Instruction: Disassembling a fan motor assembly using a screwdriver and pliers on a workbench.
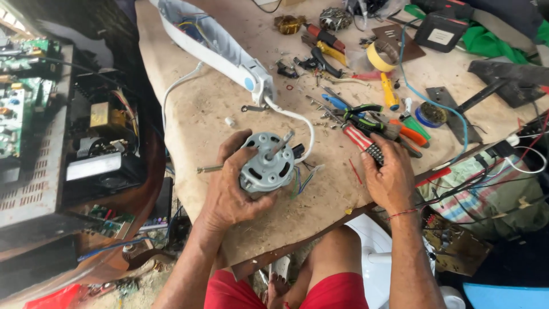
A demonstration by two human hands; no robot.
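Cluttered wooden worktop (pixel 200 114): left hand (pixel 229 191), fingers clamped, steadies a grey fan motor (pixel 266 163); right hand (pixel 390 177), fingers closed, grips a red-striped screwdriver (pixel 357 137). Firm bracing seems wise.

One fan motor (pixel 266 166), two hands (pixel 229 194) (pixel 389 177)

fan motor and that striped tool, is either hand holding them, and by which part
The left hand grips the grey fan motor around its round housing. The right hand rests on the red-and-white striped handle of a tool; a closed grip cannot be told.
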